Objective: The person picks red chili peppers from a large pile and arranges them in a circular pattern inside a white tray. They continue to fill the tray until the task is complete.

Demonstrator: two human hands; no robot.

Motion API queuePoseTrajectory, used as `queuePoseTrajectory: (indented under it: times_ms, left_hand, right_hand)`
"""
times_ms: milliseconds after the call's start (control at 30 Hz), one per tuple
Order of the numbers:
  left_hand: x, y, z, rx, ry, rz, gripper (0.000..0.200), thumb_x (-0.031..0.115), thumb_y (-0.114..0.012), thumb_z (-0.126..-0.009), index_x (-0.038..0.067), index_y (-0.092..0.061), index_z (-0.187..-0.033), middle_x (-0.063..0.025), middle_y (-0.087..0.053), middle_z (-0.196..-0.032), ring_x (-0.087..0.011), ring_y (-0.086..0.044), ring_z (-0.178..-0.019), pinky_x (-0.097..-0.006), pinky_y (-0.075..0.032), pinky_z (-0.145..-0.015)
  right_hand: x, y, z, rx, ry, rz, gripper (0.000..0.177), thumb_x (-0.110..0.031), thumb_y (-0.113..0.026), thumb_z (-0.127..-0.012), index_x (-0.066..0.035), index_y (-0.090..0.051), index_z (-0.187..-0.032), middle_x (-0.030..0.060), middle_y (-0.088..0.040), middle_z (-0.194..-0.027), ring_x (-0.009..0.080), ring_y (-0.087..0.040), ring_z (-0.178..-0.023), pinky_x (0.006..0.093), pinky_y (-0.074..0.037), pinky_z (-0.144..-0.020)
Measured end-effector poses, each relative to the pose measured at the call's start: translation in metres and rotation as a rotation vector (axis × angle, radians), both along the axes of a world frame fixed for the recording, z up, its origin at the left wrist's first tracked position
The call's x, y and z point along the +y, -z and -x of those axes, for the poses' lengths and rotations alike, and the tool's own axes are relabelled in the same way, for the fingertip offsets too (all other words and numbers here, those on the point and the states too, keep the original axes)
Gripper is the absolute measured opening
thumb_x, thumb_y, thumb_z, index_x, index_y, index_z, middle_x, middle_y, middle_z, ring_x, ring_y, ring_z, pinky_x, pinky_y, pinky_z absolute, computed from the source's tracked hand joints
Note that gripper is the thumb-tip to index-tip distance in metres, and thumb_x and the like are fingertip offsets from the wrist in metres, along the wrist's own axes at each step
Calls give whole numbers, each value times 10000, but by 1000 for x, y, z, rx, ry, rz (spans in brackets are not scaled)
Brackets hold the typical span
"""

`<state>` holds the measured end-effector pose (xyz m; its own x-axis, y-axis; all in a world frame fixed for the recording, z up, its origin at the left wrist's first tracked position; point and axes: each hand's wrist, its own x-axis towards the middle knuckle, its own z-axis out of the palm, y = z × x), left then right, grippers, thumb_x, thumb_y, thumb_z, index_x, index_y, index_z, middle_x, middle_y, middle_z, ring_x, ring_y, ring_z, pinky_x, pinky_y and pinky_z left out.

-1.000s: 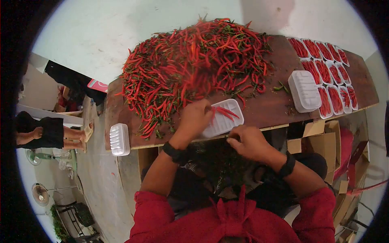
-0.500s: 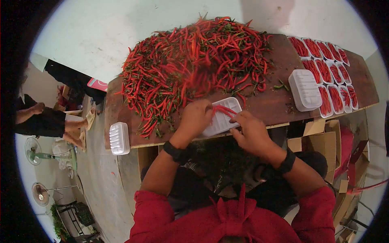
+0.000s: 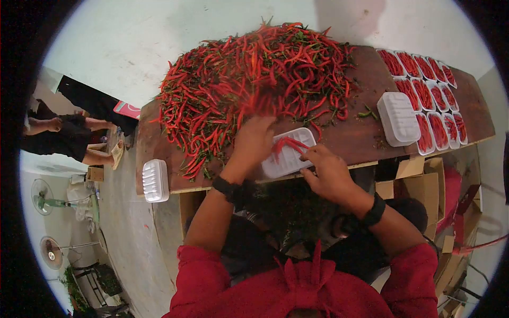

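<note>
A large heap of red chillies with green stems covers much of the brown table. At the table's front edge lies a white tray with a few red chillies in its upper part. My right hand is at the tray's right side, its fingers closed on the ends of these chillies. My left hand is between the tray and the heap's lower edge; its fingertips are blurred against the chillies, so what they hold, if anything, is hidden.
Stacked empty white trays stand right, another stack at the left corner. Filled chilli trays form rows at the far right. Below are cardboard boxes. At the far left are a person and two fans.
My left hand has moved up and left, off the chillies over the tray, towards the heap. My right hand has hardly moved. The person at the far left has shifted.
</note>
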<state>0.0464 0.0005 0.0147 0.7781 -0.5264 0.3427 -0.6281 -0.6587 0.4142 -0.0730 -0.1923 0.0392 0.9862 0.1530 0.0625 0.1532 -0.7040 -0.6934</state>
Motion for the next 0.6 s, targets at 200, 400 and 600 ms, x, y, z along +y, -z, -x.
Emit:
queuePoseTrajectory:
  times_ms: [200, 400, 600]
  left_hand:
    - [-5, 7, -7, 59, -16, -176, 252, 117, -553, -773, 0, -603, -991, -190, -595, -950, -362, -563, -893, -429, -457, -769]
    - [2, -10, -4, 89, -182, 58, 191, 127, -575, -761, 0, -635, -890, -176, -628, -860, -329, -601, -823, -390, -476, -734]
    - [29, -57, 0, 265, -381, 306, 208, 124, -604, -763, -18, -627, -913, -148, -653, -862, -248, -632, -784, -333, -481, -706]
  right_hand:
    - [-2, 0, 0, 26, -3, 22, 276, -183, -634, -742, -45, -610, -980, 159, -561, -1032, 354, -581, -887, 441, -482, -763]
    - [-3, -2, 0, 14, -16, 12, 274, -190, -625, -752, -39, -609, -980, 150, -569, -1015, 347, -582, -891, 440, -483, -765]
    - [0, -5, 2, -18, -31, 3, 269, -195, -619, -759, -41, -615, -979, 154, -570, -1011, 350, -582, -892, 441, -484, -764]
